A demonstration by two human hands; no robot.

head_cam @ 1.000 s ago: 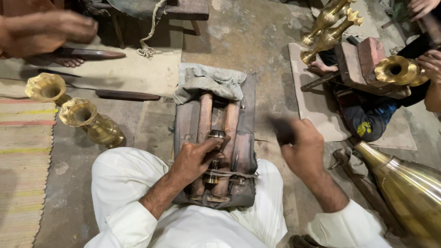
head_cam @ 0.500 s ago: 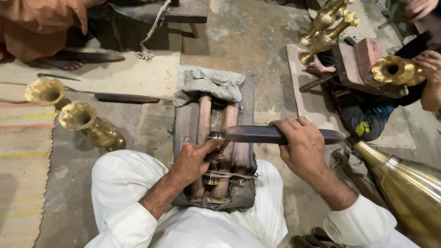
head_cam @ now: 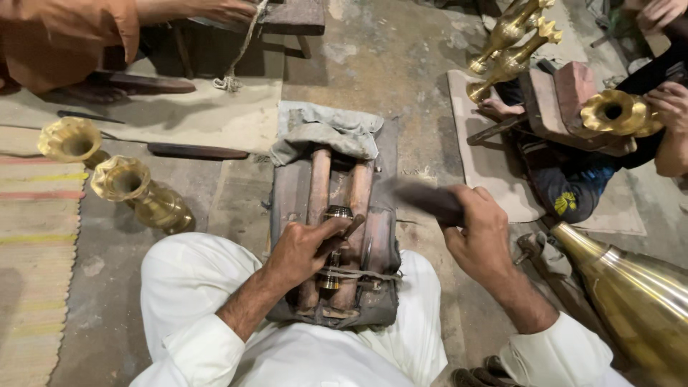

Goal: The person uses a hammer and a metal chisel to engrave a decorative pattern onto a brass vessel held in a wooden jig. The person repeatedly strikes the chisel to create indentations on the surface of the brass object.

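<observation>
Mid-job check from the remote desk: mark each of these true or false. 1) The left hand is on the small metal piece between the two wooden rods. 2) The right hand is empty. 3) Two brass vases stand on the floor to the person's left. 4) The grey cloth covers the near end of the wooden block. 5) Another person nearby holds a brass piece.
1) True: the left hand grips the small metal piece between the wooden rods.
2) False: the right hand holds a dark tool, blurred.
3) True: two brass vases stand there.
4) False: the grey cloth lies over the far end of the wooden block.
5) True: a co-worker's hand holds a brass piece.
</observation>
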